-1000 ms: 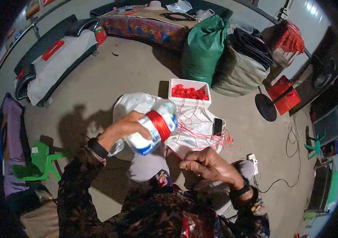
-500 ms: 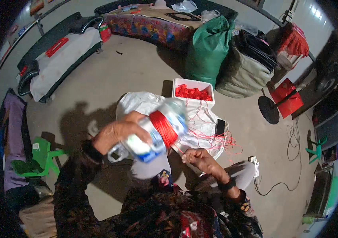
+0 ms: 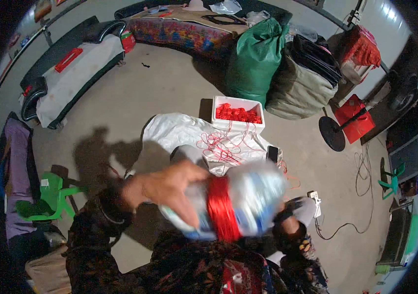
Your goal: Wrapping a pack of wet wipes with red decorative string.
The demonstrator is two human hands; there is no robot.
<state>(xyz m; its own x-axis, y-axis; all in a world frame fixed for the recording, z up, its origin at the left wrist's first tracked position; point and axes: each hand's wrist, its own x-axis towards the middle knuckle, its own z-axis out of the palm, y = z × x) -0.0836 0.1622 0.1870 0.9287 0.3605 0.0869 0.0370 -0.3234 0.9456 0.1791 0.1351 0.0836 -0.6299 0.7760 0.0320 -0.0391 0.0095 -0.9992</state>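
My left hand [image 3: 172, 188] is wrapped round one end of a clear plastic bottle [image 3: 260, 196] with a blue and white label, blurred by motion. Red cord [image 3: 222, 208] is wound in a thick band about the bottle's middle. The bottle lies sideways across my lap. My right wrist [image 3: 290, 226] shows at its far right end, but the bottle hides most of that hand and its fingers. Loose loops of red cord [image 3: 218, 147] spread over a white sack [image 3: 162, 128] on the floor. Strands lead up to a white box [image 3: 238, 126] heaped with red cord.
A black phone [image 3: 271, 153] lies at the sack's right edge. Behind the box stand a green sack [image 3: 253, 63] and a pale bulging sack [image 3: 299, 93]. A green plastic chair [image 3: 49, 196] is at left; a power strip [image 3: 316, 203] with a trailing cable is at right.
The bottle has swung right and nearer to me, turning more level. My right hand, earlier pinching the cord in plain sight, is now behind the bottle. Cord loops have shifted onto the sack's middle.
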